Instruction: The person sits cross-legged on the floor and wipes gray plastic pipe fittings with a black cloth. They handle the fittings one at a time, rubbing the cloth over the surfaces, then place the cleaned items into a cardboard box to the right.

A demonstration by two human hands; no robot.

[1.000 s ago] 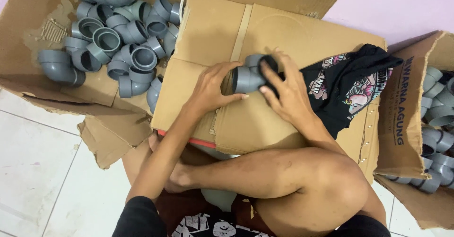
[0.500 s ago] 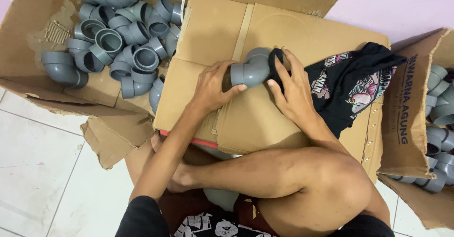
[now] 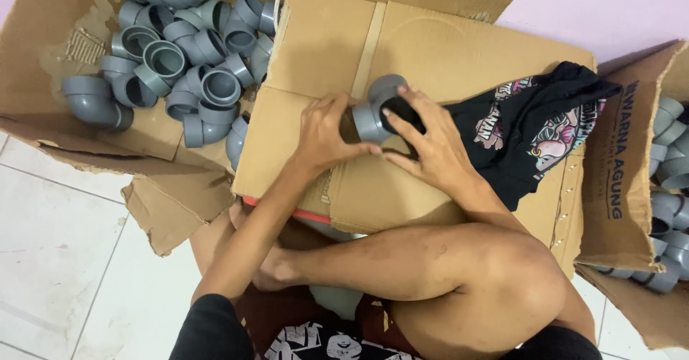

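Note:
A grey plastic pipe elbow (image 3: pixel 373 107) rests on top of a closed cardboard box (image 3: pixel 430 58) across my lap. My left hand (image 3: pixel 324 136) grips the elbow's left end. My right hand (image 3: pixel 429 148) presses a black printed cloth (image 3: pixel 531 127) against the elbow's right side, and the cloth covers part of the fitting. The rest of the cloth trails off to the right over the box.
An open cardboard box (image 3: pixel 43 37) at the upper left holds several grey elbows (image 3: pixel 186 66). Another box (image 3: pixel 617 173) at the right edge holds more grey fittings (image 3: pixel 667 159). White floor tiles (image 3: pixel 64 259) lie at the lower left. My bent leg (image 3: pixel 430 267) crosses the foreground.
The elbow has been turned in my hands. My right hand slid the cloth across it from the right end to the front side.

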